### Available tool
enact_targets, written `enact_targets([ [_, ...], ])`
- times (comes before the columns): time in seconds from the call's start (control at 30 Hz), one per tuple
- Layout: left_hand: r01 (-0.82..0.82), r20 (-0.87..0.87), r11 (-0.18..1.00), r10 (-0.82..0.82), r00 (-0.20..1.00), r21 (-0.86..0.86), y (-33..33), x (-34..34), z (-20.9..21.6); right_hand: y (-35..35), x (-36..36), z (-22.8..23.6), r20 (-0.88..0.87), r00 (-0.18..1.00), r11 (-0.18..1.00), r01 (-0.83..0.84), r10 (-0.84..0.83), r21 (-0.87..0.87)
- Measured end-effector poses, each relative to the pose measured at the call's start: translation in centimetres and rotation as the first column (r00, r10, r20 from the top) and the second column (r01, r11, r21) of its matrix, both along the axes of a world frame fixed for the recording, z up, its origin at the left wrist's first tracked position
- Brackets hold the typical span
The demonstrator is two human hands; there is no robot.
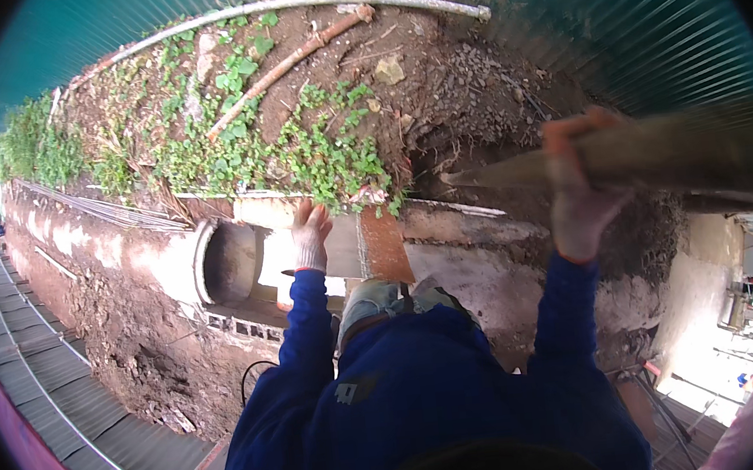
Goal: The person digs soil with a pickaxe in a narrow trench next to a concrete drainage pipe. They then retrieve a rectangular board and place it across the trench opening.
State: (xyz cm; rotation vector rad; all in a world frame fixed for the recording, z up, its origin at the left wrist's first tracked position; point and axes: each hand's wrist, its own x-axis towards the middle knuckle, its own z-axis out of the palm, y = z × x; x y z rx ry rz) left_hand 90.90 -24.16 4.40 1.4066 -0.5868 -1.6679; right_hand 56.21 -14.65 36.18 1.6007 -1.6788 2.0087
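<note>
My left hand [309,238], in a pale work glove, reaches forward over the ledge beside a reddish-brown panel [384,241]. Its fingers look stretched out and I see nothing in them. On the right, my right hand [579,193], also gloved with orange at the fingers, is wrapped round a long brown piece that looks like a wooden beam [677,156]. The beam is smeared by motion. Its narrow end points left over a dark hollow in the soil, and its thick end runs toward the right rim.
A soil bank [434,75] with green plants [322,136] rises ahead, below a green corrugated wall [646,19]. A rusty pipe [288,71] and a long white pipe [300,2] lie there. Left stands a round concrete pipe opening [225,260]; corrugated roofing [64,374] lies lower left.
</note>
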Motion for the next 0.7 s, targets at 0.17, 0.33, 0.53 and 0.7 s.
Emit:
enact_targets([
  [0.17,0.161,-0.087,0.618,-0.351,0.932,-0.770,0.6,-0.5,25.3,-2.7,7.9,-2.1,0.039,0.921,0.880,-0.381,0.387,0.284],
  [0.33,0.063,0.049,0.104,-0.132,0.990,-0.993,2.7,0.1,40.3,-6.2,15.2,-2.8,-0.178,0.835,0.827,-0.439,0.520,0.351],
  [0.53,0.031,0.088,0.203,0.274,0.958,-0.979,5.1,2.4,45.3,-5.3,17.8,-2.8,-0.242,0.718,0.729,-0.509,0.653,0.457],
  [0.7,-0.141,-0.055,0.181,0.410,0.910,-0.973,3.0,2.9,44.7,-5.5,14.7,-4.6,-0.169,0.629,0.619,-0.617,0.759,0.486],
])
